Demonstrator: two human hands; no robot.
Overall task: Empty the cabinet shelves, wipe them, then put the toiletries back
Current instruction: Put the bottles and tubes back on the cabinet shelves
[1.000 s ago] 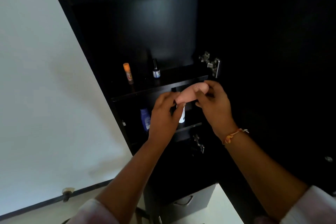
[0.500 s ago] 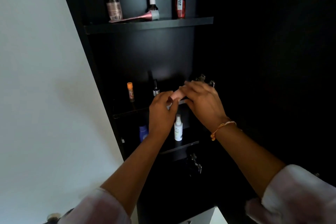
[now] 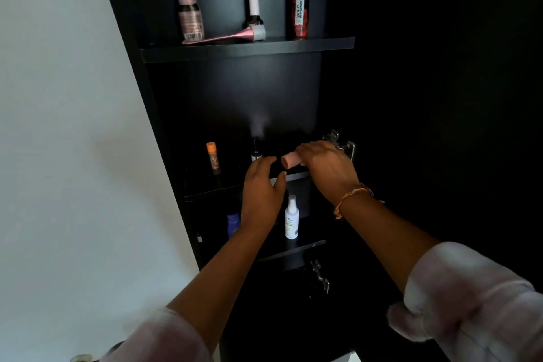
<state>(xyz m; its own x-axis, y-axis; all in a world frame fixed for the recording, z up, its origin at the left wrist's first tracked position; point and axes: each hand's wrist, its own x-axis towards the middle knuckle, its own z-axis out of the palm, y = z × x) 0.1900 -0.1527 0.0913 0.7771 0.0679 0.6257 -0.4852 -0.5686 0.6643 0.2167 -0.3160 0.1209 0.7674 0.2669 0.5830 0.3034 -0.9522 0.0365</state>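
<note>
Curled round a pink tube (image 3: 289, 161), the right hand (image 3: 326, 167) holds it level just above the front edge of the middle shelf (image 3: 208, 194), only the tube's blunt round end showing past the knuckles. The left hand (image 3: 261, 194) hangs loosely spread just beside that end; it seems to hold nothing, though we cannot tell whether a fingertip touches the tube. We count three flat, matte shelves in the black cabinet (image 3: 235, 97). On the top shelf (image 3: 323, 43) stand three things upright, a pink-capped bottle (image 3: 190, 16), a dark bottle (image 3: 254, 13) with a tall white cap and a red and black can (image 3: 299, 10), and a fourth, a flattened squeeze tube (image 3: 229, 36) with a grey cap, lies on its side. The middle shelf carries two: an orange-capped stick (image 3: 213, 156) and a small dark bottle (image 3: 256, 150), both left of the hands. The lower shelf (image 3: 293, 250) holds two more, a blue bottle (image 3: 233, 223) partly behind the left wrist and a white plastic spray bottle (image 3: 291, 219). Two metal hinges (image 3: 342, 142) shine on the right side. A braided thread band (image 3: 351, 197) circles the right wrist.
</note>
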